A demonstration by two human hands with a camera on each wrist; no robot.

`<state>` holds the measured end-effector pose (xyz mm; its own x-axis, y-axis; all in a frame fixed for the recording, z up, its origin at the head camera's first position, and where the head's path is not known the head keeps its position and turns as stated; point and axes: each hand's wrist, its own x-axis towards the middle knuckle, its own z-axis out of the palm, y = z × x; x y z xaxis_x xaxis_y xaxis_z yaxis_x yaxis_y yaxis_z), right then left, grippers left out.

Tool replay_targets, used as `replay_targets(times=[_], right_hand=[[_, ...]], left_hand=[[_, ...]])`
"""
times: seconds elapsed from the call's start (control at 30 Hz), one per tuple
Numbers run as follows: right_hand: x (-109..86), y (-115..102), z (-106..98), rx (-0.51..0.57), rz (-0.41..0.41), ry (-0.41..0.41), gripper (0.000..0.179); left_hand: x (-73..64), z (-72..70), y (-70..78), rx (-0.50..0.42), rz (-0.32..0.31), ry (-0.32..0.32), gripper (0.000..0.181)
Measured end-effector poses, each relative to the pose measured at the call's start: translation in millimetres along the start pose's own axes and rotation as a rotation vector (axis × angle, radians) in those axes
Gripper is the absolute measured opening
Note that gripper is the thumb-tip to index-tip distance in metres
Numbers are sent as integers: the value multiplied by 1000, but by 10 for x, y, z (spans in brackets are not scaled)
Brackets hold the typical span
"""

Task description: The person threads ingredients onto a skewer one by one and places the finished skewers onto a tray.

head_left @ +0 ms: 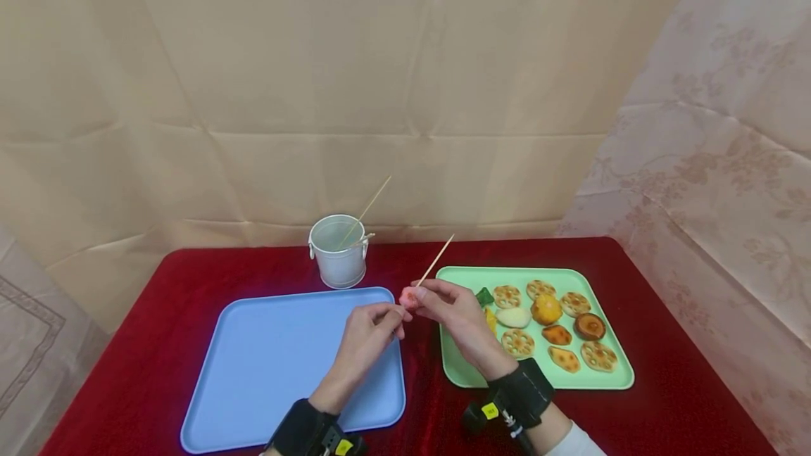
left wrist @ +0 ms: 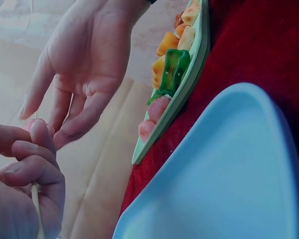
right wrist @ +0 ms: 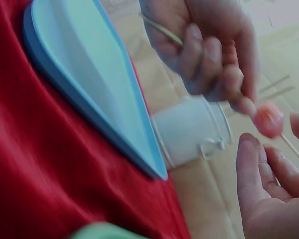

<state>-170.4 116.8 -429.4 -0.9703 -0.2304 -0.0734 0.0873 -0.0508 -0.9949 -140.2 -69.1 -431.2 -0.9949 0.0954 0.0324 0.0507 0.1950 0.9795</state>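
My left hand [head_left: 367, 336] grips a wooden skewer [head_left: 438, 256], its lower end running back through the curled fingers in the right wrist view. A pink ball-shaped food piece [right wrist: 269, 120] is threaded on the stick, right at the left fingertips. The skewer's pointed end sticks out beyond the ball, up and to the right in the head view. My right hand [left wrist: 92, 62] is beside the ball with its fingers loosely extended; in the right wrist view its thumb and fingertips stand a little apart from the ball.
A blue tray [head_left: 272, 371] lies at left. At right, a green tray [head_left: 462, 371] bears lotus root slices [head_left: 517, 343], a mushroom [head_left: 590, 326], a green pepper piece [left wrist: 173, 72], pink balls [left wrist: 146, 130] and other pieces. A white bucket [head_left: 342, 267] holding thin skewers [head_left: 374, 199] stands behind.
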Motion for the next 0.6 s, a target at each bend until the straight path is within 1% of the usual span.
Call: replay_targets(times=[0.07,0.17,0.23,0.27,0.33,0.43,0.53,0.6], right_hand=[[3,-36,-79,-78,7,27,49],[11,-101,-222,-229,-10,82,46],[23,-132,-318,-322,-46,83,42],[30,-144,-360,-384,-68,85,41],[40,-157,-437,-511,-118,86,36],[61,-167,-514,-734,-170,98,28],[105,-156,-550,-925,-186,91,23],[148,-131,-567,-1026,-205,64,21]], left_hand=[[-3,-19,-8,6,0,-8,18],[-10,-61,-17,-1,-2,-19,18],[-14,-95,-23,-8,-8,-24,18],[-16,-111,-30,-9,-10,-26,18],[-17,-140,-43,15,-15,-24,18],[-26,-168,-58,48,-18,-4,18],[-36,-180,-71,65,-24,22,17],[-41,-188,-77,64,-27,29,17]])
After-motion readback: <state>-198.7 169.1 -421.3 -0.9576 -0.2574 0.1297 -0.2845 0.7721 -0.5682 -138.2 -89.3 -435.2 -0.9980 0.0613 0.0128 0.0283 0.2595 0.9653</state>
